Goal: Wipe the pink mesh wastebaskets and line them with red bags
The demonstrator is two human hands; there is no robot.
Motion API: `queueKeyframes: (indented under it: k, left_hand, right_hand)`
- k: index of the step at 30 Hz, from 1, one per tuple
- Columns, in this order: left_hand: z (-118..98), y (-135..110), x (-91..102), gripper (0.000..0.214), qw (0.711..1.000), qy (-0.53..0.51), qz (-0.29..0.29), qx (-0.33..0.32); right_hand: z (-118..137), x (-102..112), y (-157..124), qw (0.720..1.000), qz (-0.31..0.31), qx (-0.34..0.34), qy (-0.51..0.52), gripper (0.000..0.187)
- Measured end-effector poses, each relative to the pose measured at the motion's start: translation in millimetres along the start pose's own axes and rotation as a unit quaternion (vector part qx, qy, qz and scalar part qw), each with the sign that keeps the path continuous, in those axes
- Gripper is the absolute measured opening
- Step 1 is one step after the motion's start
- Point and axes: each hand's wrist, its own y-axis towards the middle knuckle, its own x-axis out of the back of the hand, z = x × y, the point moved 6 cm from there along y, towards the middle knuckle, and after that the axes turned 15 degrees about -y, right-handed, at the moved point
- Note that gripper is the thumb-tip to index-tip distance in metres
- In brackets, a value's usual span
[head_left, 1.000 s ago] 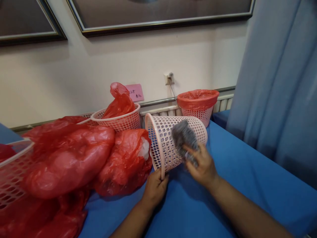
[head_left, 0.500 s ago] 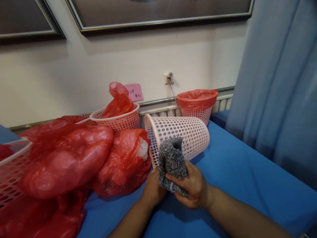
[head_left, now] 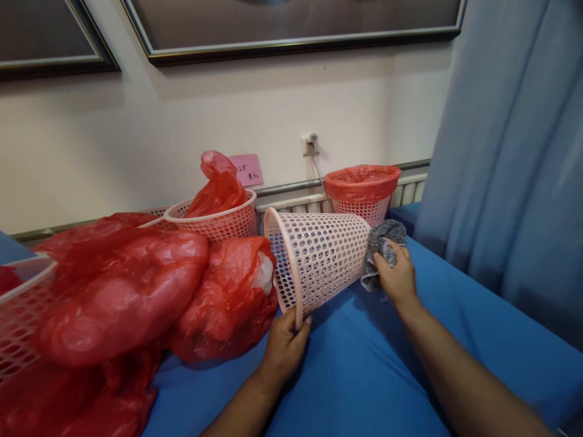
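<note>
A pale pink perforated plastic wastebasket lies on its side above the blue-covered surface, its mouth facing left. My left hand grips the lower edge of its rim, thumb on the near side. In my right hand is a fuzzy grey cloth, pressed against the basket's base at the right end. Part of the cloth is hidden by my fingers. Just left of the basket's mouth sits a crumpled red plastic bag with something white showing through its opening.
More red plastic bags pile up on the left. Other pink baskets stand at far left, back centre and, lined in red, back right. A pink note, wall socket and blue curtain are behind.
My right hand has moved the cloth from the near side of the wastebasket rightward to its base. My left hand, on the rim, is now uncovered. The basket has shifted slightly.
</note>
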Motion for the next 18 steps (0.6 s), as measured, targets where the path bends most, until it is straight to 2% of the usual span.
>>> queueKeyframes:
  k: [2,3,5,7,8,9,10,12,13,15,16,17,18]
  left_hand:
    - [0,1,-1.1,0.03,1.0,0.011,0.006,-0.008]
    - [0,1,-1.4,0.03,1.0,0.012,0.011,-0.013]
    - [1,1,-1.9,0.031,0.999,0.001,0.025,-0.024]
    - [4,1,-1.1,0.03,0.999,-0.011,0.035,-0.03]
    - [6,1,0.2,0.03,0.999,-0.013,0.033,-0.029]
    - [9,2,1.9,0.03,0.999,-0.012,0.027,-0.022]
    - [11,3,3.6,0.03,1.0,-0.008,0.019,-0.013]
    - [15,5,5.4,0.032,1.0,0.001,0.009,0.004]
    - [15,5,5.1,0.032,1.0,0.008,0.01,0.008]
    - [15,6,2.2,0.032,0.999,0.027,0.023,0.011]
    - [14,6,0.2,0.031,0.999,0.039,0.032,0.01]
    - [14,6,-1.9,0.029,0.998,0.052,0.041,0.009]
    - [14,6,-3.6,0.028,0.997,0.063,0.048,0.007]
  right_hand:
    - [33,4,-22,0.99,0.029,0.131,0.033,0.043]
    - [54,7,-39,0.974,0.053,0.212,0.055,0.046]
    - [93,15,-77,0.918,0.108,0.367,0.105,0.053]
    - [115,21,-103,0.864,0.143,0.463,0.136,0.055]
    - [117,22,-106,0.857,0.146,0.475,0.138,0.054]
    - [112,19,-101,0.87,0.137,0.457,0.127,0.052]
    - [102,15,-89,0.898,0.119,0.411,0.107,0.049]
    - [65,5,-52,0.963,0.075,0.254,0.053,0.043]
    - [43,1,-34,0.985,0.056,0.162,0.028,0.042]
    - [7,-4,-8,0.999,0.036,0.016,0.008,0.044]
    - [-1,-4,-2,0.999,0.028,-0.019,0.01,0.046]
    - [-1,-3,0,0.999,0.022,-0.02,0.018,0.046]
    - [6,0,-3,0.999,0.02,0.011,0.03,0.046]
